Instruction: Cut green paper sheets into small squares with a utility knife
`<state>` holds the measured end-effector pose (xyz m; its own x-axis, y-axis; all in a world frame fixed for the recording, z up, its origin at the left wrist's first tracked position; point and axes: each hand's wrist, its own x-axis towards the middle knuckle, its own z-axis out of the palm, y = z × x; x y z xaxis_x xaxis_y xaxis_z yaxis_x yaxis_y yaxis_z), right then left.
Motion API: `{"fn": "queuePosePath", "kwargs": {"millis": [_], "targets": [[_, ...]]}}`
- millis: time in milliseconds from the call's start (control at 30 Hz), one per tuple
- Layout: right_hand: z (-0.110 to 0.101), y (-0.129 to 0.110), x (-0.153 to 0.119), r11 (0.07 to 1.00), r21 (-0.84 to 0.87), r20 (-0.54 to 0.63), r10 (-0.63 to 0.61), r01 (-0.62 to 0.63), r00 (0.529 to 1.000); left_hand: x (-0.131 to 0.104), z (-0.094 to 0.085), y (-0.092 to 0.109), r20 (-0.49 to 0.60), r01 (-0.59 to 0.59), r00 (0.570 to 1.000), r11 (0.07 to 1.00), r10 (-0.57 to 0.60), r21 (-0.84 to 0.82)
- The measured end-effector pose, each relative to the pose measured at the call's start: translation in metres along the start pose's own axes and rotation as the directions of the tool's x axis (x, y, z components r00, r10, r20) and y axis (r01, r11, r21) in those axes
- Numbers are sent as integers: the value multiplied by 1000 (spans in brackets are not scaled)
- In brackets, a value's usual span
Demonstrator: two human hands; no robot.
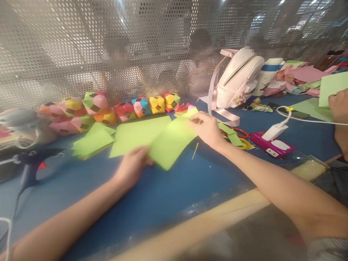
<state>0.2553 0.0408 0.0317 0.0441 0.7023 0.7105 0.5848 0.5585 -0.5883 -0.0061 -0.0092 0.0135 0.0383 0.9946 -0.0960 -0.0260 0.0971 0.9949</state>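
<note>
A light green paper sheet [174,141] is held up at a tilt over the blue table. My right hand [208,128] pinches its upper right edge, thumb and fingers together. At the sheet's left edge, my left hand [136,159] is closed on it; the fingers are partly hidden and a little blurred. Behind lies another green sheet [138,132], flat on the table. To its left is a small stack of green paper [94,141]. A thin green paper strip [195,150] lies below my right hand.
Colourful folded-paper balls [140,107] line a perforated metal screen [157,47]. A glue gun [31,165] is at left. On the right are a pink backpack [236,79], a magenta power adapter [272,145], a white cable, scrap paper and another person's hand [339,105] holding green paper.
</note>
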Motion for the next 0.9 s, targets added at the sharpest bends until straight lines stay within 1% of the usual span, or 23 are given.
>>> {"fn": "queuePosePath", "kwargs": {"millis": [33, 67, 100, 133, 200, 267, 367, 500, 633, 800, 900], "targets": [[0, -7, -3, 990, -66, -21, -130, 128, 991, -4, 4, 2, 26, 39, 999, 999, -38, -37], [0, -15, -7, 959, -134, -20, -256, 251, 966, -7, 8, 3, 49, 75, 996, 994, -71, -75], [1, -24, -12, 915, -193, 6, -360, 354, 933, -11, 11, 4, 72, 102, 993, 989, -94, -111], [2, -32, -18, 867, -240, 57, -436, 436, 898, -13, 15, 4, 99, 121, 989, 982, -108, -142], [5, -45, -28, 779, -272, 191, -532, 565, 825, -18, 19, 5, 154, 143, 982, 970, -113, -196], [10, -52, -37, 714, -264, 287, -584, 648, 760, -20, 20, 4, 201, 155, 974, 957, -107, -245], [17, -51, -45, 655, -245, 346, -630, 715, 695, -21, 21, 3, 222, 180, 968, 934, -114, -308], [23, -43, -47, 611, -239, 351, -670, 755, 654, -22, 20, 1, 218, 209, 966, 915, -138, -345], [25, -42, -49, 595, -250, 372, -669, 763, 644, -23, 21, 0, 233, 224, 961, 912, -148, -343], [28, -44, -53, 577, -255, 398, -668, 776, 628, -24, 21, 0, 271, 221, 953, 921, -134, -322], [29, -43, -53, 580, -257, 416, -655, 773, 631, -23, 21, 0, 282, 218, 951, 919, -126, -327]]}}
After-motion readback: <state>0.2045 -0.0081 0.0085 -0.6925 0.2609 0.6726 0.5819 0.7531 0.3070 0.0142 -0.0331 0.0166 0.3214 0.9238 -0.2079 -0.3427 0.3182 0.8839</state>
